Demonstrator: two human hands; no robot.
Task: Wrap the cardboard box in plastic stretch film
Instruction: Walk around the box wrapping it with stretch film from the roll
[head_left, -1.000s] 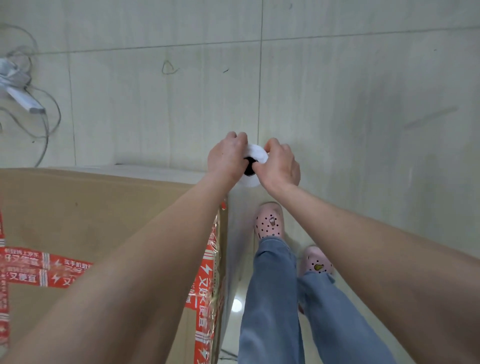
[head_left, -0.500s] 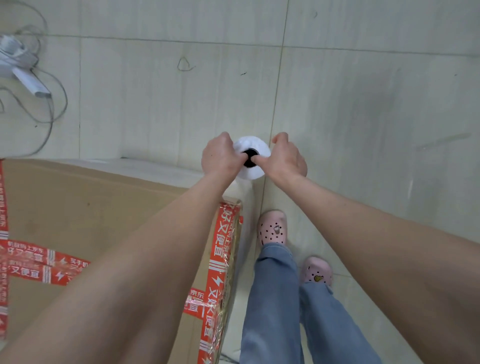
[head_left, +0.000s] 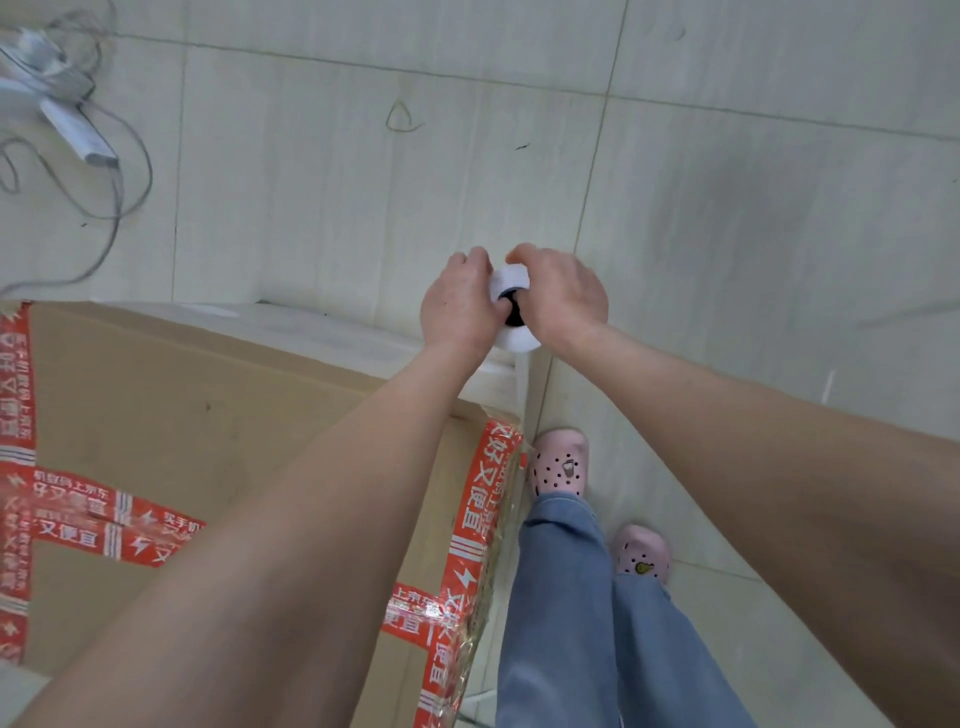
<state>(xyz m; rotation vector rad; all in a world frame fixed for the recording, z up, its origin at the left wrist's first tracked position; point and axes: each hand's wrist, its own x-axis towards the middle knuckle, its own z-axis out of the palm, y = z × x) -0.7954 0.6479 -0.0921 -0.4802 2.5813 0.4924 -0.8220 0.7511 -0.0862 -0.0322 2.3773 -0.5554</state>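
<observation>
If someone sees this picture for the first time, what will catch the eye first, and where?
First, the left hand and right hand gripping a white stretch film roll at the centre, just past the far corner of the cardboard box. Next, the red printed tape along the box's right edge, and the pink clogs on the tiled floor beside it.

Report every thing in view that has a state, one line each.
stretch film roll: upright, held by both hands
left hand: grips the stretch film roll
right hand: grips the stretch film roll
film: drawn out from the roll to the box's corner
cardboard box: closed, taped shut, film over its right edge
red tape: stuck down
cable: lying loose on the floor
</observation>
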